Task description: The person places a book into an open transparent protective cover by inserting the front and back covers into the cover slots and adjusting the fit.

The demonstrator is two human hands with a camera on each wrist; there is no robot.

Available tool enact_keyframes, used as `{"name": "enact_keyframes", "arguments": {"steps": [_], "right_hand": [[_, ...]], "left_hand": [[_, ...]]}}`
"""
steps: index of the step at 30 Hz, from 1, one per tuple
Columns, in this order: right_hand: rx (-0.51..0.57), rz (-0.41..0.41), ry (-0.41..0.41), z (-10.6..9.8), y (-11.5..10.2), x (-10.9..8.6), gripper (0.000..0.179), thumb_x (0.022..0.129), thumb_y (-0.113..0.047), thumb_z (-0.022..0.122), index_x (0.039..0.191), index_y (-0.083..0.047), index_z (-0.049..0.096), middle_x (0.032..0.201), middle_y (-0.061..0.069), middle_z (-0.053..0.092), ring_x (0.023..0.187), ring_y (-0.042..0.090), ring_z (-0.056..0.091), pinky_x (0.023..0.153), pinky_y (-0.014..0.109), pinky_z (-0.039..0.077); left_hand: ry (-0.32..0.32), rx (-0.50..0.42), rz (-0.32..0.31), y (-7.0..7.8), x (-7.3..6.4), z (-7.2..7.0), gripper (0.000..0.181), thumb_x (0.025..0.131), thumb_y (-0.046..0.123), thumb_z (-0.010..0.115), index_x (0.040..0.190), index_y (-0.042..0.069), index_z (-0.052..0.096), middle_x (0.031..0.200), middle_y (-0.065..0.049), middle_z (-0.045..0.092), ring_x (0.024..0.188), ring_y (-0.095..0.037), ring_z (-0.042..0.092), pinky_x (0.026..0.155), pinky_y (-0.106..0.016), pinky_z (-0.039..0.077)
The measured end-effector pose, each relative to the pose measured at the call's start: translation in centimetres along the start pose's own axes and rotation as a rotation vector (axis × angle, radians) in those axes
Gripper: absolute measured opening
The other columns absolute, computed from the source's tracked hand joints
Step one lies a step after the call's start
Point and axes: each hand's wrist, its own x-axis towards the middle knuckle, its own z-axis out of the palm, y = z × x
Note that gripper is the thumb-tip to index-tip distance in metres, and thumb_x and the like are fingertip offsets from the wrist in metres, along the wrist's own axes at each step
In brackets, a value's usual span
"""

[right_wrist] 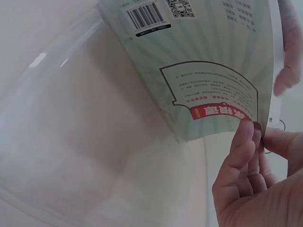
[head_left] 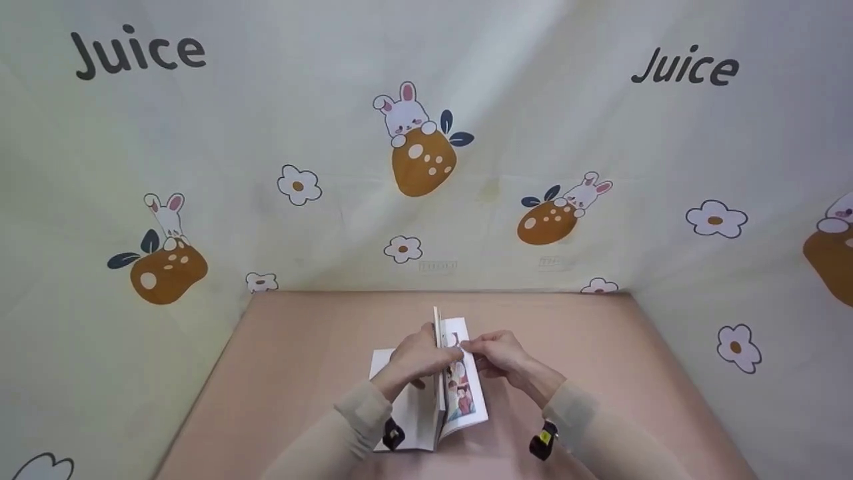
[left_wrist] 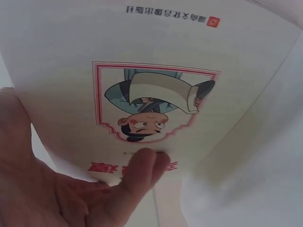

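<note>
An open paperback book (head_left: 460, 413) stands partly upright over the tabletop, its page block raised between two spread sides. My left hand (head_left: 420, 353) holds the raised pages, with the thumb across their right side. In the left wrist view, a white page (left_wrist: 52, 47) with an upside-down cartoon figure and red lettering lies over that hand. At the right side of the book, my right hand (head_left: 503, 357) pinches the outer edge between thumb and fingers. The right wrist view shows the pale green back cover (right_wrist: 213, 52) with a barcode, gripped at its edge by that hand.
A pink tabletop (head_left: 300, 333) lies under the book. Pale cloth walls (head_left: 333, 100) printed with rabbits, fruit and flowers enclose it at the back and on both sides. Black straps (head_left: 543, 443) sit by the sleeves.
</note>
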Motion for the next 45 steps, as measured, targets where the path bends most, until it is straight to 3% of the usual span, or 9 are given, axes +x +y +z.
{"name": "enact_keyframes", "arguments": {"steps": [4, 8, 14, 21, 25, 31, 35, 39, 45], "right_hand": [[0.014, 0.018, -0.011, 0.4, 0.2, 0.2, 0.022, 0.099, -0.031, 0.084, 0.095, -0.009, 0.086, 0.07, -0.006, 0.079, 0.059, 0.003, 0.069, 0.054, 0.017, 0.053], [0.002, 0.016, -0.01, 0.9, 0.2, 0.5, 0.028, 0.098, -0.036, 0.087, 0.088, -0.011, 0.084, 0.067, -0.007, 0.074, 0.058, 0.003, 0.065, 0.055, 0.018, 0.053], [0.0, -0.031, -0.04, 1.6, 0.4, 0.7, 0.031, 0.098, -0.032, 0.087, 0.1, -0.001, 0.085, 0.078, 0.001, 0.083, 0.07, 0.012, 0.08, 0.066, 0.024, 0.067], [0.065, -0.047, -0.063, 2.4, 0.7, 1.0, 0.036, 0.101, -0.039, 0.085, 0.095, -0.003, 0.086, 0.076, 0.001, 0.083, 0.068, 0.009, 0.078, 0.061, 0.02, 0.063], [0.073, -0.038, -0.079, 2.8, 1.1, 1.1, 0.042, 0.102, -0.047, 0.083, 0.089, -0.007, 0.086, 0.074, 0.001, 0.083, 0.064, 0.007, 0.076, 0.058, 0.018, 0.059], [0.071, -0.012, -0.083, 2.8, 1.6, 1.2, 0.052, 0.103, -0.06, 0.077, 0.088, -0.01, 0.086, 0.067, -0.003, 0.08, 0.052, 0.002, 0.063, 0.05, 0.015, 0.046], [0.082, -0.018, -0.08, 2.2, 1.7, 1.1, 0.058, 0.102, -0.063, 0.076, 0.099, -0.006, 0.086, 0.076, 0.001, 0.084, 0.063, 0.006, 0.076, 0.057, 0.017, 0.057], [0.061, -0.03, -0.078, 1.6, 1.7, 1.1, 0.056, 0.102, -0.06, 0.078, 0.101, -0.004, 0.085, 0.079, 0.001, 0.085, 0.065, 0.006, 0.077, 0.056, 0.017, 0.057], [0.064, -0.026, -0.104, 0.7, 1.6, 1.0, 0.039, 0.101, -0.043, 0.083, 0.103, -0.005, 0.085, 0.08, -0.002, 0.085, 0.061, 0.002, 0.069, 0.053, 0.015, 0.047]], "left_hand": [[-0.02, 0.042, -0.025, 0.4, 0.0, 0.1, 0.123, 0.08, 0.062, 0.089, 0.17, 0.0, 0.034, 0.12, -0.022, 0.072, 0.086, -0.029, 0.069, 0.056, -0.041, 0.064], [-0.027, 0.093, -0.039, 0.9, 0.0, 0.1, 0.147, 0.074, 0.06, 0.096, 0.179, 0.001, 0.012, 0.13, -0.027, 0.073, 0.083, -0.029, 0.07, 0.058, -0.043, 0.065], [-0.042, 0.117, -0.029, 1.5, -0.2, 0.1, 0.153, 0.073, 0.054, 0.1, 0.18, 0.005, 0.002, 0.131, -0.03, 0.073, 0.077, -0.029, 0.07, 0.059, -0.046, 0.065], [-0.038, 0.169, -0.047, 1.6, -0.2, -0.1, 0.162, 0.067, 0.053, 0.105, 0.181, 0.008, -0.001, 0.135, -0.031, 0.072, 0.076, -0.031, 0.07, 0.062, -0.05, 0.068], [-0.07, 0.124, -0.066, 1.3, -0.2, -0.5, 0.162, 0.068, 0.046, 0.107, 0.181, 0.008, -0.002, 0.139, -0.031, 0.07, 0.082, -0.031, 0.071, 0.062, -0.05, 0.068], [-0.149, -0.025, -0.05, 0.0, -0.2, -1.8, 0.155, 0.075, 0.036, 0.105, 0.18, 0.005, -0.005, 0.119, -0.022, 0.072, 0.079, -0.028, 0.072, 0.063, -0.049, 0.068], [-0.169, -0.1, -0.047, -0.9, -0.2, -2.6, 0.14, 0.081, 0.032, 0.098, 0.179, 0.001, 0.003, 0.112, -0.018, 0.069, 0.08, -0.027, 0.072, 0.063, -0.048, 0.069], [-0.199, -0.155, -0.019, -2.0, -0.2, -3.3, 0.11, 0.088, 0.031, 0.088, 0.172, -0.003, 0.024, 0.111, -0.018, 0.068, 0.081, -0.027, 0.075, 0.065, -0.049, 0.07], [-0.256, -0.21, 0.021, -4.1, -0.2, -4.7, 0.063, 0.095, 0.024, 0.068, 0.149, -0.001, 0.051, 0.101, -0.013, 0.071, 0.077, -0.024, 0.075, 0.06, -0.038, 0.067]]}}
